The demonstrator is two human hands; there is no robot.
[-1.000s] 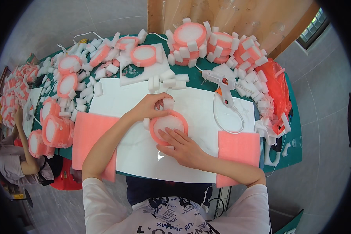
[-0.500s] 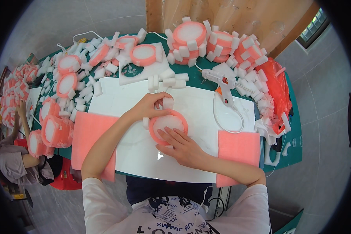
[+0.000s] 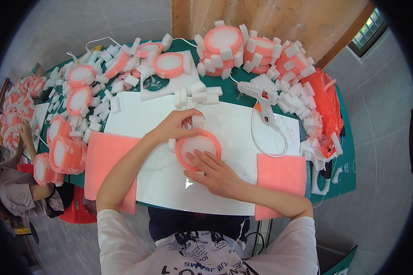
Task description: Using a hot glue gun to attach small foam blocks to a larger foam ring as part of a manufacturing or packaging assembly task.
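Note:
On the white board (image 3: 156, 169) in front of me lies a round foam piece (image 3: 195, 145), a white disc with a pink rim. My left hand (image 3: 179, 124) is closed round a small white foam block (image 3: 198, 121) at the disc's far edge, its thumb along the pink rim. Another white block (image 3: 172, 145) stands at the rim's left side. My right hand (image 3: 214, 173) lies over the near right part of the disc, fingers stretched out flat on it and thumb by the near rim.
A hot glue gun (image 3: 265, 98) with a cable lies at the board's far right. Pink foam sheets (image 3: 281, 178) flank the board. Loose white blocks (image 3: 198, 94) and stacked foam rounds (image 3: 222, 41) line the back. A red plastic bag (image 3: 323, 105) sits right; a co-worker (image 3: 23, 183) sits left.
My hands and the round foam piece are practically still. At the far left, the co-worker's arm has shifted slightly.

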